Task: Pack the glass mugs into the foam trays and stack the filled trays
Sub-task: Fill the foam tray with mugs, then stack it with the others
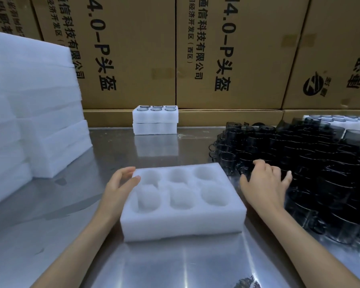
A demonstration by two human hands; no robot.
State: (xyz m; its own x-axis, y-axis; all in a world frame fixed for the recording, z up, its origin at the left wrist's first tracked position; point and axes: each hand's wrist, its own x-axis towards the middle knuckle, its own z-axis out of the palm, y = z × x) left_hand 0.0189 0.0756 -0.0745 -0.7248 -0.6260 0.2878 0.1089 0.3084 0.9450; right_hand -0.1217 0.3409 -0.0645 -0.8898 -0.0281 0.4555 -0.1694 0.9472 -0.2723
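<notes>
1. An empty foam tray lies on the steel counter, between the two hands; its six round pockets hold nothing.
2. The left hand is at the tray's left edge, fingers spread wide and loosely curved, thumb tip resting on the tray's top near the far-left pocket. It grips nothing.
3. The right hand is just right of the tray, palm down, fingers spread wide over the near edge of the mugs. Its fingertips reach the nearest mugs, but whether they touch one cannot be told; no mug is lifted.
4. The mugs are dark glass with handles, crowded in a mass on the counter to the right of and beyond the right hand, running to the frame's right edge.
5. Well beyond both hands, at the back of the counter, two trays are stacked; the upper one shows six mug rims in its pockets.
6. Left of and beyond the left hand stands a tall pile of white foam.
7. Brown cartons with printed text form a wall behind the counter.
</notes>
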